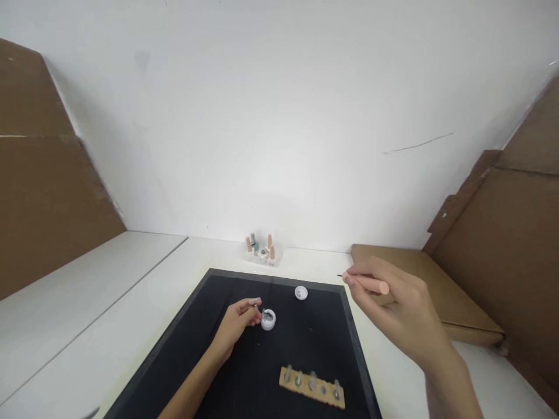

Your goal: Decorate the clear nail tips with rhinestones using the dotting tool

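Note:
My right hand [395,305] is closed round a peach-coloured nail polish brush [370,284], raised over the right side of the mat. The brush's thin dark tip points left. Beside an open white jar [268,319], my left hand [238,323] pinches a false nail [254,301], pale and see-through, with a small support under it. Silvery flakes show inside the jar. A round white lid [301,293] lies farther back on the mat. Nearer to me, a tan wavy-edged nail stand [312,388] carries several clear false nails upright.
A black mat [209,326] with a grey border covers the middle of the white table [131,297]. Several bottles fill a clear holder [261,256] by the wall. A flat cardboard box [419,285] lies at right, and cardboard panels stand on both sides.

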A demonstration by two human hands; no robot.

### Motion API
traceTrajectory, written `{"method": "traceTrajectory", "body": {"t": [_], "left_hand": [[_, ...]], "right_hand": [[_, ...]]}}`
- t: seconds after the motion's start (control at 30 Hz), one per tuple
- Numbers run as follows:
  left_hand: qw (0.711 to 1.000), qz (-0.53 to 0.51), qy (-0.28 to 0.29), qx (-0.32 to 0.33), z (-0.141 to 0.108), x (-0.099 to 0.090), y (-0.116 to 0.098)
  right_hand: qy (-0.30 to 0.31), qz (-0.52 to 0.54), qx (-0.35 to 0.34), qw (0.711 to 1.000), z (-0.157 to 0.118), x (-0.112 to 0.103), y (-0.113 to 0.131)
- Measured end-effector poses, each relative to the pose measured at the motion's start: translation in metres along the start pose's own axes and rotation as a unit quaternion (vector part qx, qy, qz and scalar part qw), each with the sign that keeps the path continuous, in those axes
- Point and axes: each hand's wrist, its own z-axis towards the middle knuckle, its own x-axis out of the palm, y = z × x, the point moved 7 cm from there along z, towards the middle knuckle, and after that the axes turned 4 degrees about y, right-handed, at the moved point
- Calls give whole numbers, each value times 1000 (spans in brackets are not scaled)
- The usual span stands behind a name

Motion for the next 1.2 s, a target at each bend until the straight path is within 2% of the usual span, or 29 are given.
{"method": "traceTrajectory", "body": {"t": [0.3,0.47,0.7,0.9,1.07,1.2], "left_hand": [[1000,-13,-6,-2,4,-7,3],[1000,-1,16,-1,4,-6,7],[994,107,-3,29,8,-9,8],[951,289,-62,91,5,-18,-1],[910,397,-95,77,3,-19,5],[886,448,-97,62,3,-18,7]], "right_hand": [[7,0,5,1000,1,2,-4],[8,0,2,1000,0,3,-3],[3,1,4,1000,1,2,-2],[6,2,8,1000,0,2,-3],[13,-2,16,1000,-1,4,-6],[14,-1,20,1000,-2,4,-6]]}}
